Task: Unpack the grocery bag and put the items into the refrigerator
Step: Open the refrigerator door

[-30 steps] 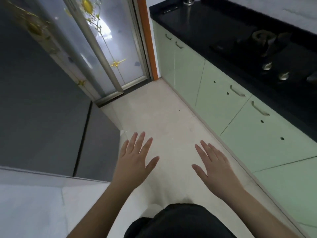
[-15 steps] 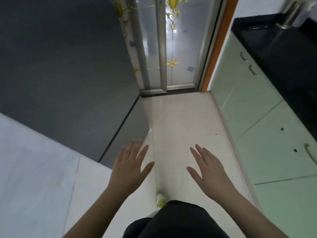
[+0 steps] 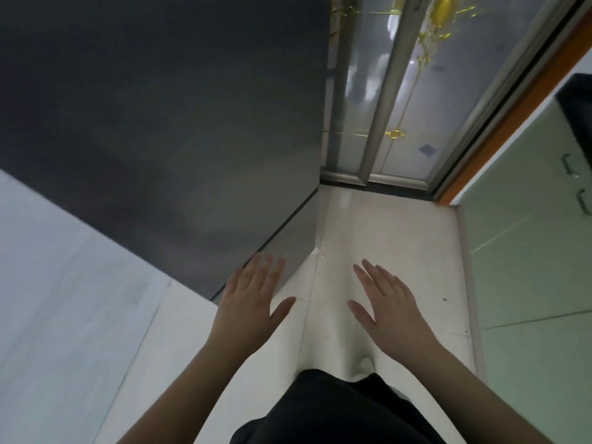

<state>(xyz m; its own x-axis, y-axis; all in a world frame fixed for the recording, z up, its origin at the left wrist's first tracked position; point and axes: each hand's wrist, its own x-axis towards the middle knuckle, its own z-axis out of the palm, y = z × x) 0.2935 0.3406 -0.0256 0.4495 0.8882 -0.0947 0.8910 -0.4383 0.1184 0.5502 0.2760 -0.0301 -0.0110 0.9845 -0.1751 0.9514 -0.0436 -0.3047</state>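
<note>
A tall dark grey refrigerator (image 3: pixel 166 123) fills the upper left, its doors closed, with a seam running down near its lower right corner. My left hand (image 3: pixel 250 299) hovers flat just in front of that lower corner, fingers straight, holding nothing. My right hand (image 3: pixel 387 302) is held out level beside it over the pale floor, fingers straight and spread, also holding nothing. No grocery bag or food item is in view.
A white wall (image 3: pixel 57 299) runs along the left below the refrigerator. Frosted glass sliding doors (image 3: pixel 384 91) with gold ornaments and an orange frame close the far end. Pale green cabinets (image 3: pixel 525 251) with metal handles line the right, under a black counter (image 3: pixel 576 100).
The view has swung left: the counter and stove slid out to the right and the refrigerator now fills the upper left. Both hands stay flat and held out in front.
</note>
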